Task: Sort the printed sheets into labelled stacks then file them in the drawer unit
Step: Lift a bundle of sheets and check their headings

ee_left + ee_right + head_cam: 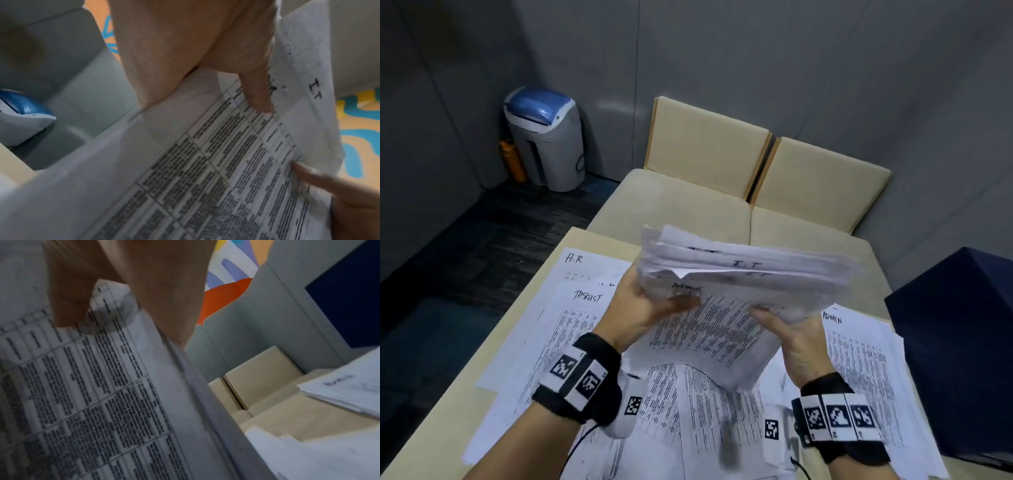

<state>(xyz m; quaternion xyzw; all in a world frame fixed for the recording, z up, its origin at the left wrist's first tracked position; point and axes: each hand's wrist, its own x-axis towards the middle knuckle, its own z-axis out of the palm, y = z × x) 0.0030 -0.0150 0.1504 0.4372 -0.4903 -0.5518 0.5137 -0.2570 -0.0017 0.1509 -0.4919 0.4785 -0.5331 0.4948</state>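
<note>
Both the left hand (643, 308) and right hand (796, 337) grip an unsorted sheaf of printed sheets (739, 291) above the bench (541, 284). H.R stack (585, 270) at 10 o'clock and ADMIN stack (859, 342) at 3 o'clock are begun; I judge most sorting and all filing remain.

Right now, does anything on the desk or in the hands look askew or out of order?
Yes. The bundle of sheets held by both hands is ragged, its edges fanned and one corner bent. The papers on the desk overlap at angles rather than in squared stacks.
</note>
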